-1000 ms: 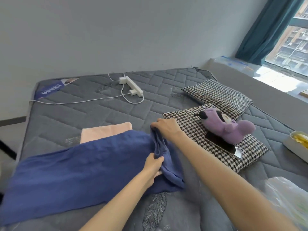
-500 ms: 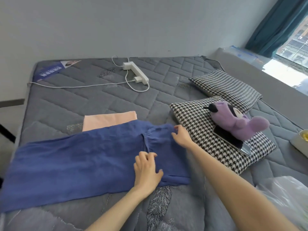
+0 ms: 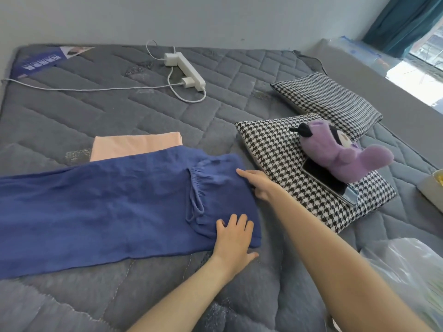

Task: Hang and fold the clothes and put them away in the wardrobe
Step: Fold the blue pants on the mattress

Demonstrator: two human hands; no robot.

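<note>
Blue pants (image 3: 107, 207) lie flat on the gray mattress (image 3: 119, 104), with the waist end under both hands. A moment ago the hands held that end in a bunch; now they have let go. The left hand (image 3: 233, 238) is spread flat on the near corner, pressing it down. The right hand (image 3: 257, 183) has straight fingers on the far edge (maybe tucking it, hard to tell). A pink cloth (image 3: 134, 146) peeks out behind. Smoothing looks done, so folding can come next.
</note>
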